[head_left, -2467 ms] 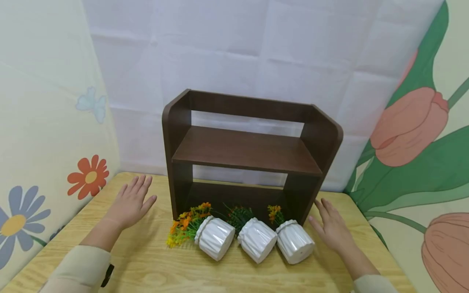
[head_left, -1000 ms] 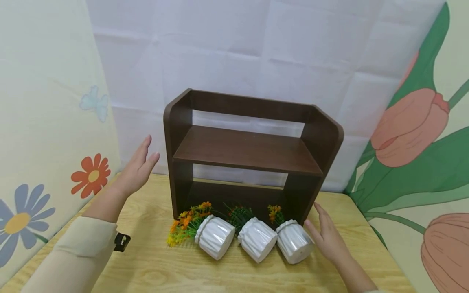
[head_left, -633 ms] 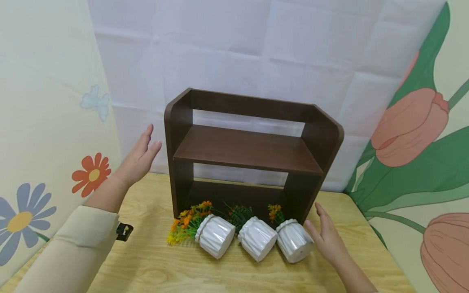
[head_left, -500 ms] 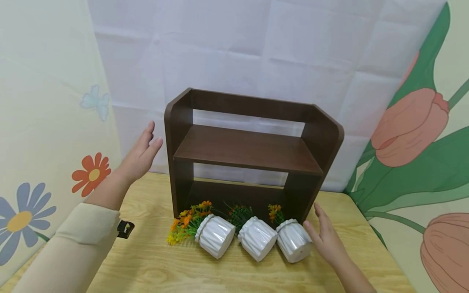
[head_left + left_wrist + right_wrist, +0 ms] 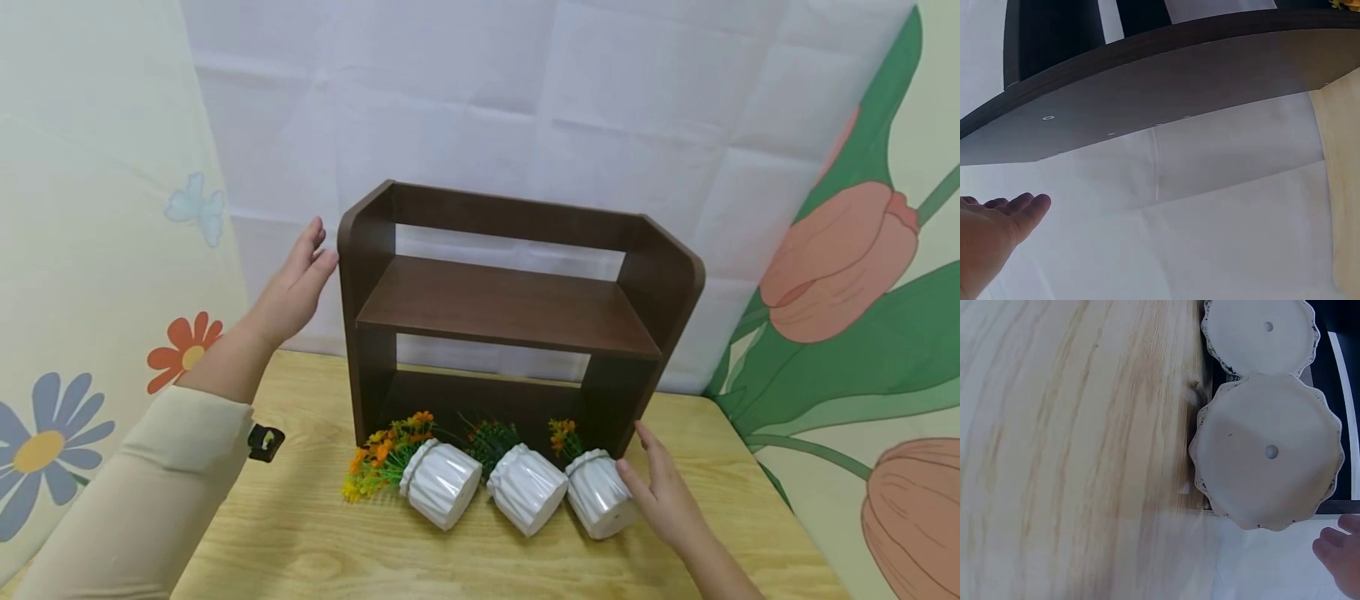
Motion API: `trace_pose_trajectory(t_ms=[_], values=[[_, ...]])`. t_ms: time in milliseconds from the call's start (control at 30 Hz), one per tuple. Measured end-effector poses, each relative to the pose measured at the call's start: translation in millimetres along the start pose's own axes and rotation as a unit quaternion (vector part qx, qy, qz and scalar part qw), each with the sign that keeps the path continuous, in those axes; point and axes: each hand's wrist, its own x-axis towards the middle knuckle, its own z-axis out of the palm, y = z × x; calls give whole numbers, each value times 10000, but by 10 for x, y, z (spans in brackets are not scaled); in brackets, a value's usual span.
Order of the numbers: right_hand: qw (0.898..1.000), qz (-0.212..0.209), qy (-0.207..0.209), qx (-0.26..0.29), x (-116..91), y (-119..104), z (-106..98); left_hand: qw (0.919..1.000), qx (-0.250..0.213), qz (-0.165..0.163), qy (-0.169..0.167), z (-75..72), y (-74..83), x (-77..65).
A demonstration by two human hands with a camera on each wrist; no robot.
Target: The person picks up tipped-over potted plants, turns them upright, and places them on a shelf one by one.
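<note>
My left hand (image 5: 292, 287) is raised beside the left side panel of a dark brown two-tier shelf (image 5: 510, 304), fingers straight and thumb apart. In the left wrist view the fingers (image 5: 1029, 212) stand near the panel's outer face, with nothing held. My right hand (image 5: 663, 492) hovers at the rightmost white fluted flowerpot (image 5: 600, 493), its thumb overlapping the pot in the head view. Two more white pots, a middle one (image 5: 527, 490) and a left one (image 5: 441, 483), lie tipped on their sides, bases toward me. Orange and yellow flowers (image 5: 386, 450) spill from the left pot.
The shelf stands on a light wooden table (image 5: 337, 542) against a white cloth backdrop (image 5: 465, 100). Painted panels with flowers flank it: a left one (image 5: 90, 275) and a right one (image 5: 817, 375). A black clip-like device (image 5: 265, 442) sits at the left cuff.
My left hand has risen from over the table up to the shelf's left side panel, turning edge-on. The right hand has shifted slightly left, to the rightmost flowerpot. Shelf and pots stay put.
</note>
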Motion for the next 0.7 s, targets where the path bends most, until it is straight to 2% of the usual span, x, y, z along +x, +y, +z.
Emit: trace_pose_trajectory(t_ms=[267,533,700], values=[[9998,-160,79,-26,-16,10,41,9999,15,-96,-48,-25,107,102],[9997,124,-222,-42,-11,-15,47,9997,154,-194,-12,-18,226,199],[9997,137,-205,-25,-34,-19,68,9995,129,-293,-41,-5,295,265]])
